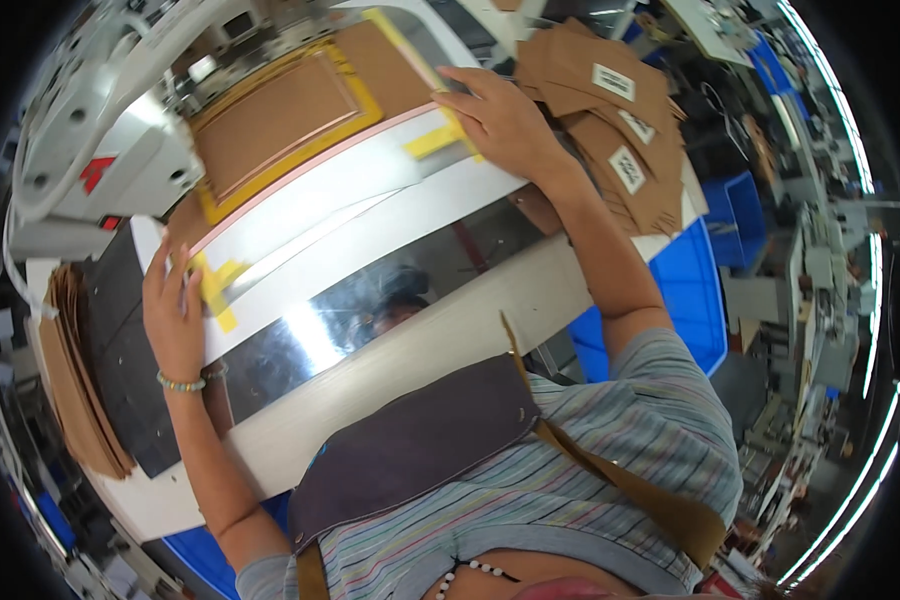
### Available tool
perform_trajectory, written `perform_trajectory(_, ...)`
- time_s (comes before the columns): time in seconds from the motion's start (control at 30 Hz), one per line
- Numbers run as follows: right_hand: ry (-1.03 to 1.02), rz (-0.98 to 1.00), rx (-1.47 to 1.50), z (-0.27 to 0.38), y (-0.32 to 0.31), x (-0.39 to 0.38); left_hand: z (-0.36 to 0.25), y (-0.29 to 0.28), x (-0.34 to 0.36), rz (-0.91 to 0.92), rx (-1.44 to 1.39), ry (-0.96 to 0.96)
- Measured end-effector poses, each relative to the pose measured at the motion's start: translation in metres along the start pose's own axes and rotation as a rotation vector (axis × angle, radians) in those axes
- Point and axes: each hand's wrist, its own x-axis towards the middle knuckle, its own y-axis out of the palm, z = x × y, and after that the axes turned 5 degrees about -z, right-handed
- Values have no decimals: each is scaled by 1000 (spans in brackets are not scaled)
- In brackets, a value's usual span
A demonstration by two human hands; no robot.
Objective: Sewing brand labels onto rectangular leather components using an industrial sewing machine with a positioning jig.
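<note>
Now, both hands flat, ungripping, left hand (173, 305), right hand (500, 120), pressing template frame (300, 180) edges

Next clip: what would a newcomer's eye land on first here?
Probably the yellow-edged frame holding a brown sheet, up centre-left under the white machine. Both hands press its ends: the left hand at the lower-left yellow tabs, the right hand at the upper right. A fanned stack of brown pieces with white labels lies beyond the right hand.

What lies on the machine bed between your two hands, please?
In the head view, between left hand and right hand lies the white template plate framing a brown panel.
</note>
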Motion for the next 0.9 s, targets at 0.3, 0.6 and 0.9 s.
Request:
perform_trajectory(0.3,391,-137,-279,-100,-143,-10,-2,1,5,22,11,-21)
perform_trajectory(0.6,417,37,-131,-147,-136,-7,2,-26,10,12,-49,-19)
perform_trajectory(0.9,-20,-16,396,48,8,145,42,2,64,90,26,179)
